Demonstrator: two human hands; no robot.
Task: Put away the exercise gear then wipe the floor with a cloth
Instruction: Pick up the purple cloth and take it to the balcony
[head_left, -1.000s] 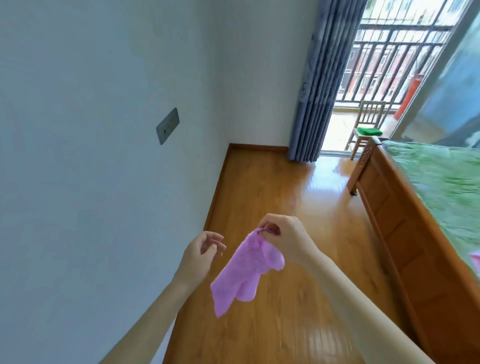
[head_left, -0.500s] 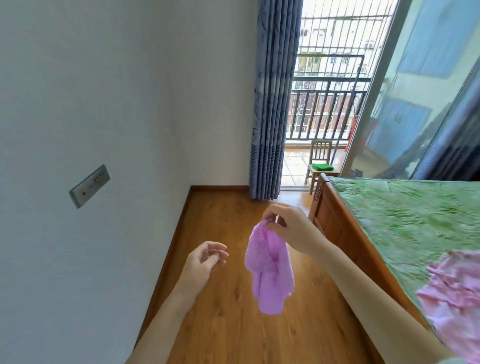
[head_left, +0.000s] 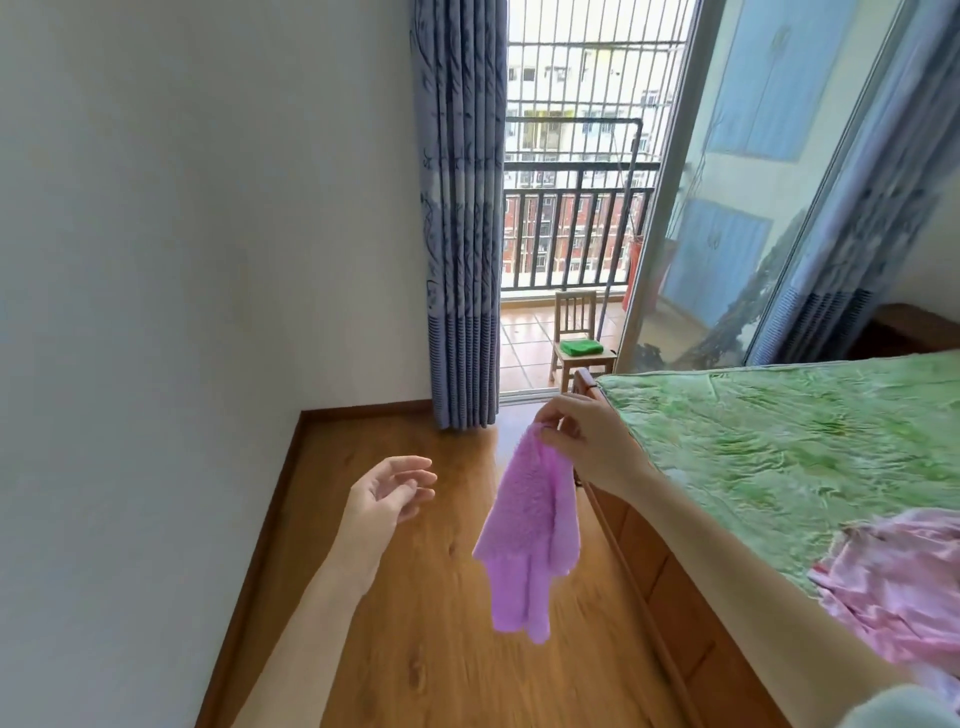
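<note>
head: right hand (head_left: 592, 441) pinches cloth (head_left: 524, 540).

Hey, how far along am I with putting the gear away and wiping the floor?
No exercise gear is in view, so that step may be done. The right hand pinches the purple cloth hanging above the wooden floor; the left hand is empty. Wiping hasn't started.

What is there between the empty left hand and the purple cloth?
Nothing. In the head view only bare wooden floor shows behind the gap between the left hand and the purple cloth.
</note>
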